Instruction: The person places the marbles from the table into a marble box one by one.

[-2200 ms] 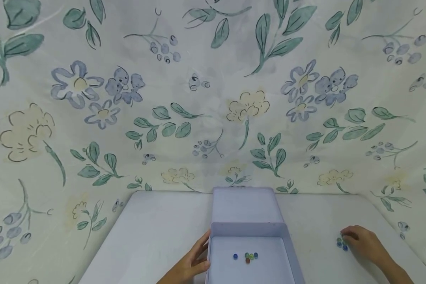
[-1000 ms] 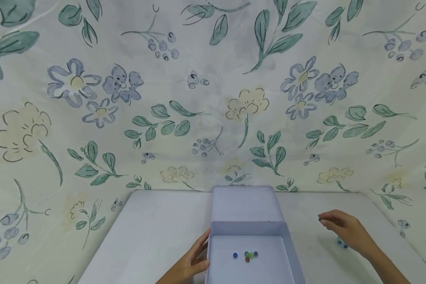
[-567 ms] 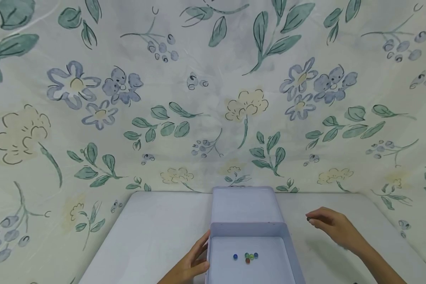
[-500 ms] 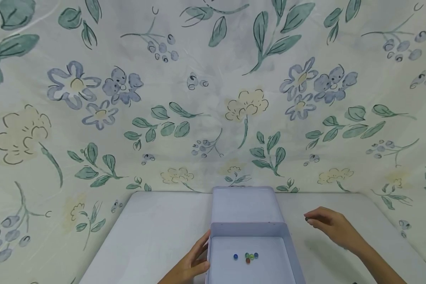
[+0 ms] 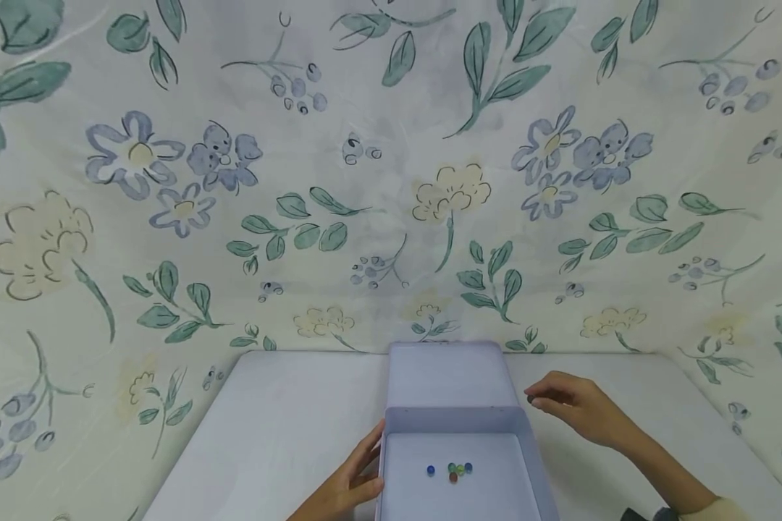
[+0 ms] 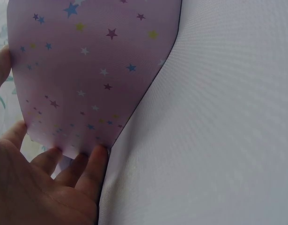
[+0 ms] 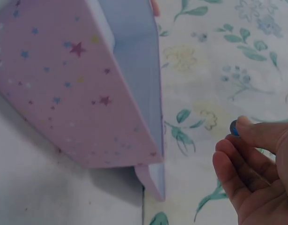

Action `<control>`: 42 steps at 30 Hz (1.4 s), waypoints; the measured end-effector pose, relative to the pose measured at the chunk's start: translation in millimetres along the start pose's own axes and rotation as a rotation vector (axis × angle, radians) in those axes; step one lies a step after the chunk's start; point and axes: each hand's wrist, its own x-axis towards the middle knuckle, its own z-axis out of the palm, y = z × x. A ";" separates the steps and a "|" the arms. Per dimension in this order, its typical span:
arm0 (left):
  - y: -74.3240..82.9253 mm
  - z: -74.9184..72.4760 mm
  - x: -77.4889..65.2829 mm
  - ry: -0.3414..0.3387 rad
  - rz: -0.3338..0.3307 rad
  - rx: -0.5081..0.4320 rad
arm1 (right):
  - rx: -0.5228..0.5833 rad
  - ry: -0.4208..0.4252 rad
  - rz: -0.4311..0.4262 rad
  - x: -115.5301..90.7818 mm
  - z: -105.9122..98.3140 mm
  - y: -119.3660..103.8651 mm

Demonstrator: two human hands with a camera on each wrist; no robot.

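Observation:
A box point(image 5: 539, 470) with a pale inside stands on the white table; its pink outer wall point(image 7: 83, 84) with coloured stars shows in the wrist views. Several glass marbles point(image 5: 460, 470) lie on the box floor, one blue marble point(image 5: 431, 470) a little apart to the left. My right hand point(image 5: 576, 407) pinches a dark blue marble point(image 7: 234, 128) between thumb and fingertips, above the table just right of the box's far corner. My left hand point(image 5: 348, 481) rests against the box's left side, its fingertips touching the starred wall point(image 6: 101, 70) in the left wrist view.
The lid point(image 5: 452, 373) lies folded back behind the box. A floral-patterned cloth point(image 5: 378, 181) rises behind the table point(image 5: 287, 420) and along both sides. A dark strap piece point(image 5: 665, 514) shows at my right wrist.
My right hand has lifted a marble from the small group on the right of the table and carried it left toward the box. The left hand stays at the box's side.

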 end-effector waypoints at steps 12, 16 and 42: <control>1.1 1.5 -1.2 -0.004 -0.004 -0.018 | -0.023 -0.067 -0.068 28.1 14.1 -14.4; 1.0 1.9 -0.4 -0.001 -0.012 -0.021 | 0.008 -0.102 -0.081 36.5 21.1 -19.2; 0.7 1.0 -0.8 -0.002 0.009 -0.022 | 0.012 -0.312 -0.190 82.8 73.4 -42.7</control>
